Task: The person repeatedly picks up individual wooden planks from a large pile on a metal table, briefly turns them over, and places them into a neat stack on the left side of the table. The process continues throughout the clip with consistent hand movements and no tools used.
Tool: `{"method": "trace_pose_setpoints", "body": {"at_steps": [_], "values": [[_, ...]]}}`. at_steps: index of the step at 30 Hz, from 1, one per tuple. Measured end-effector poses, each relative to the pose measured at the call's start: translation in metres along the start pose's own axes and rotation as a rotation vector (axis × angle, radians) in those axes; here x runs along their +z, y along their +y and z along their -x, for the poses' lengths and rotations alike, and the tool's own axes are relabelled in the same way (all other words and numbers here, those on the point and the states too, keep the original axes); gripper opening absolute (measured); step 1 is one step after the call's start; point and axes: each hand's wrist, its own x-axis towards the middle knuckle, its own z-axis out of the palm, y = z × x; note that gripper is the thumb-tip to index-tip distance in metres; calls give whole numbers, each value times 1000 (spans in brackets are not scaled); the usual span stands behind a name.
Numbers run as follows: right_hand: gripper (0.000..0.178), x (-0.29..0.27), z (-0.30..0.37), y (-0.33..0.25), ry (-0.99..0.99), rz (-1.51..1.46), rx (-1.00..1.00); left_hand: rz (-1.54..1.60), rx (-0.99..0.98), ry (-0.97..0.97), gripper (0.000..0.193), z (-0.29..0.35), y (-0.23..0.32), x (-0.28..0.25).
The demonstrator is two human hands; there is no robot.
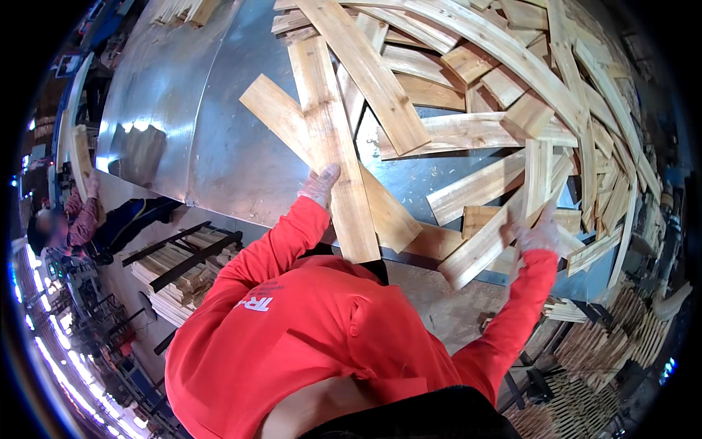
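My left hand (319, 186), in a thin clear glove, is closed on the left edge of a long wooden board (338, 157), with the thumb on its face. This board slants toward my body and crosses over another board (281, 117) lying diagonally beneath it. My right hand (540, 235), also gloved, is at the near end of a short upright-lying board (537, 172). Beside it, a further board (479, 249) slants toward me. The right hand is smeared by motion, so its grip on the wood cannot be made out.
A large pile of loose boards (504, 51) covers the right of the metal table (241, 168). More boards (183, 10) lie at its far left. Stacked wood (186, 274) stands below on the left, and slatted stacks (607, 344) on the right. Another person (73, 219) holds a board at left.
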Motion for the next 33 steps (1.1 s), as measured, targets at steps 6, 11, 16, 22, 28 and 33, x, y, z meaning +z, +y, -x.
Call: {"method": "trace_pose_setpoints", "body": {"at_steps": [6, 11, 16, 22, 28, 33], "values": [[108, 12, 79, -114, 37, -317, -540, 323, -86, -41, 55, 1, -22, -25], [108, 55, 99, -344, -348, 1, -653, 758, -154, -314, 51, -2, 5, -24], [103, 67, 36, -416, 466, 179, -513, -3, -2, -184, 61, -48, 11, -75], [82, 94, -8, -401, 19, -271, -501, -338, -128, 58, 77, -58, 88, -106], [60, 129, 66, -418, -226, -205, -573, 12, 102, -220, 82, -106, 84, -161], [54, 181, 63, -413, -261, -517, -571, -113, 4, -22, 66, -76, 138, -164]]}}
